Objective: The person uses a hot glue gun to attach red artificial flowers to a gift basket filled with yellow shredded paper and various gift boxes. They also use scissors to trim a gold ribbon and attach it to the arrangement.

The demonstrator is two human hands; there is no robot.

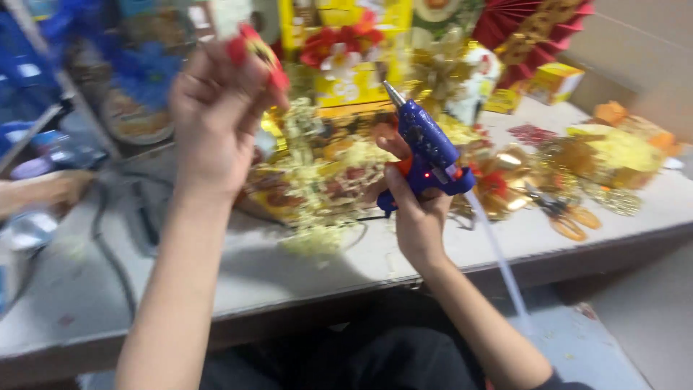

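Note:
My left hand (213, 115) is raised over the table and pinches a small red and yellow artificial flower (258, 52) between its fingertips. My right hand (413, 209) grips a blue hot glue gun (426, 152), its metal nozzle pointing up and left toward the flower, about a hand's width away from it. A clear glue stick (498, 253) trails from the gun's rear down past the table edge. Beneath both hands lies a pile of pale yellow and gold decorative pieces (317, 180).
On the grey worktable (289, 274) lie gold and red ornaments (577, 159), orange-handled scissors (563, 213), yellow boxes (552, 81) and a red paper fan (527, 29) at the back. Dark cables (108, 245) run at left, where another person's arm (43, 191) reaches in.

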